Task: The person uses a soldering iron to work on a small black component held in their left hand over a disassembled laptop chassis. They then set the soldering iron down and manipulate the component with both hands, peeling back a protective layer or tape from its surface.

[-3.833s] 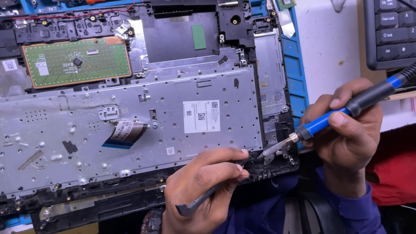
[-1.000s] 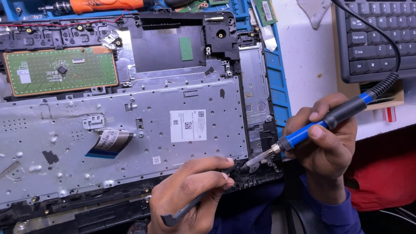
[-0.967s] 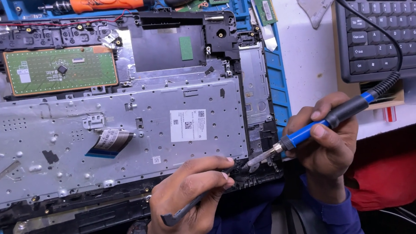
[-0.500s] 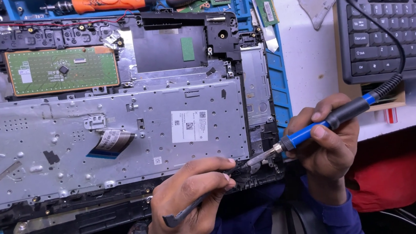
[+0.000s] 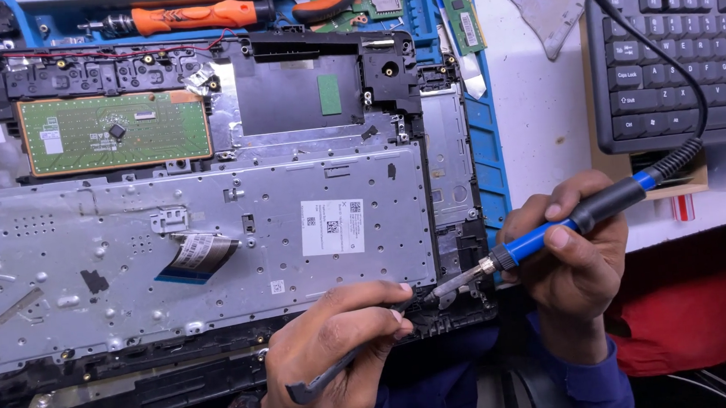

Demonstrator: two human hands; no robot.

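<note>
Lying open across the blue work mat (image 5: 490, 146) is one laptop chassis (image 5: 211, 242), its grey keyboard backplate upward, with one green touchpad board (image 5: 111, 133) set in it. One black keyboard (image 5: 680, 67) sits on the white bench to my right. One orange-handled screwdriver (image 5: 184, 18) lies along the mat's far edge. My right hand (image 5: 570, 252) is closed around one blue soldering iron (image 5: 555, 228), tip at the chassis's near right corner. My left hand (image 5: 332, 353) pinches one pair of tweezers (image 5: 341, 370) beside that tip.
</note>
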